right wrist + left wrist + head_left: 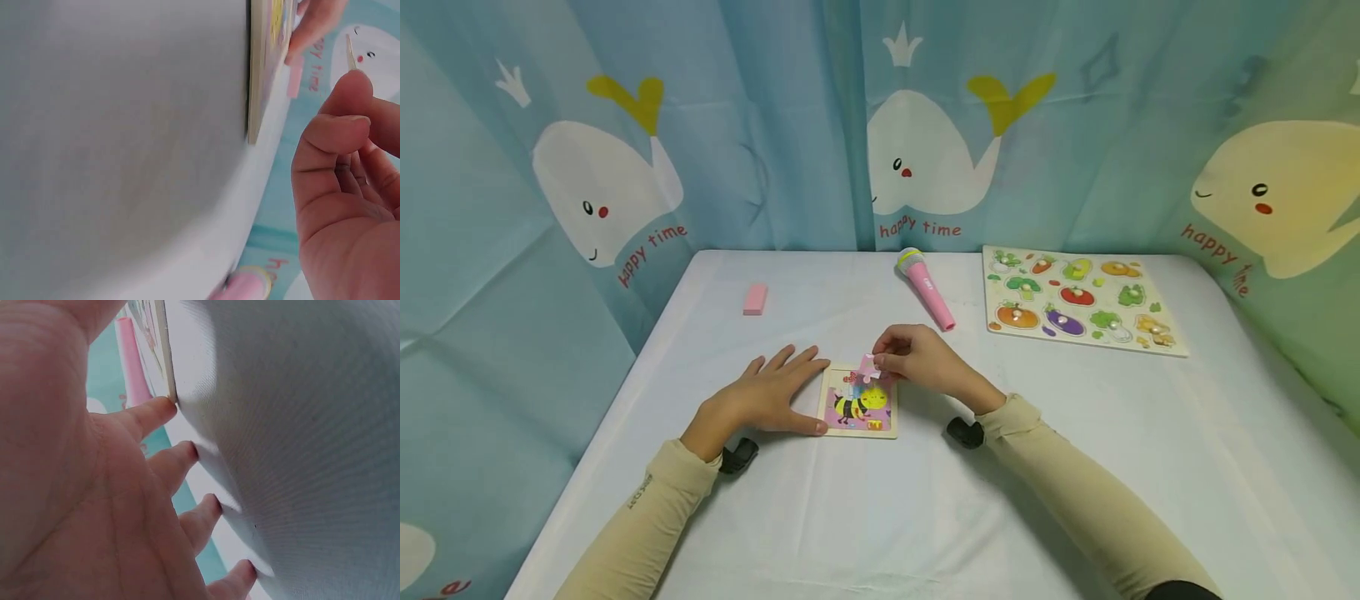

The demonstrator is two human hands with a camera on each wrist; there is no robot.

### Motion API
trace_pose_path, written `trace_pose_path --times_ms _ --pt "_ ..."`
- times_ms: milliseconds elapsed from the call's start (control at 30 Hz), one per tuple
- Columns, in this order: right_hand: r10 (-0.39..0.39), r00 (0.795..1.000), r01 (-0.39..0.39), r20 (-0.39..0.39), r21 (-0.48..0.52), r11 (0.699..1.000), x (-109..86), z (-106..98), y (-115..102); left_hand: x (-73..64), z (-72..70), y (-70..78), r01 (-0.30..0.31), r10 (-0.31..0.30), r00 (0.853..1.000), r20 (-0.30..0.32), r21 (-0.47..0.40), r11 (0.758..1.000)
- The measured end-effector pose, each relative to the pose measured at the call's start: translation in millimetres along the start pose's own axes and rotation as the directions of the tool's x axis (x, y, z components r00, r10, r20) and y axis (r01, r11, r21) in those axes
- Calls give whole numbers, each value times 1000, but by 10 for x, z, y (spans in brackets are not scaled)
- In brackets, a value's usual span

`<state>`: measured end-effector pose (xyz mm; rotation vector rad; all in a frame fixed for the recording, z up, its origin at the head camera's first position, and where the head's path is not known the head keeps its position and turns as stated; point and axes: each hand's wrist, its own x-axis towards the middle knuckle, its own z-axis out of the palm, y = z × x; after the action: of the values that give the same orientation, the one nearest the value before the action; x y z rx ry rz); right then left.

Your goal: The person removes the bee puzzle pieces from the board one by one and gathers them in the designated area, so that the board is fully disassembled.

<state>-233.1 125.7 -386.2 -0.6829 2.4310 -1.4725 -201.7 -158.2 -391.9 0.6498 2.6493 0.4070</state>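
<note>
A small square bee jigsaw puzzle (859,423) with a wooden frame lies flat on the table, in the middle of the head view. My right hand (921,360) pinches a pink puzzle piece (868,367) between thumb and forefinger above the puzzle's upper right part. In the right wrist view only the thin edge of that piece (350,53) shows past the fingertips. At the puzzle's left side my left hand (769,394) lies with fingers spread, its thumb and forefinger touching the frame. The left wrist view shows its fingertips (187,450) on the white cloth.
A pink block (756,299) lies at the back left. Beyond my right hand is a pink toy microphone (928,292). A vegetable peg puzzle board (1078,302) sits at the back right. Behind the white-covered table (820,525) hangs a blue whale-print curtain (790,125).
</note>
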Motion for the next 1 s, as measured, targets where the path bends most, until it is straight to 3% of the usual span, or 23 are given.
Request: trace_pose_path --times_ms 733,1000 --pt "127 980 -124 -155 28 992 -403 -570 231 1 13 -23 -12 12 1000 -8 -1 1000" --pt "200 947 -203 -250 12 979 -549 -795 271 16 10 -21 -10 10 1000 0 -2 1000"
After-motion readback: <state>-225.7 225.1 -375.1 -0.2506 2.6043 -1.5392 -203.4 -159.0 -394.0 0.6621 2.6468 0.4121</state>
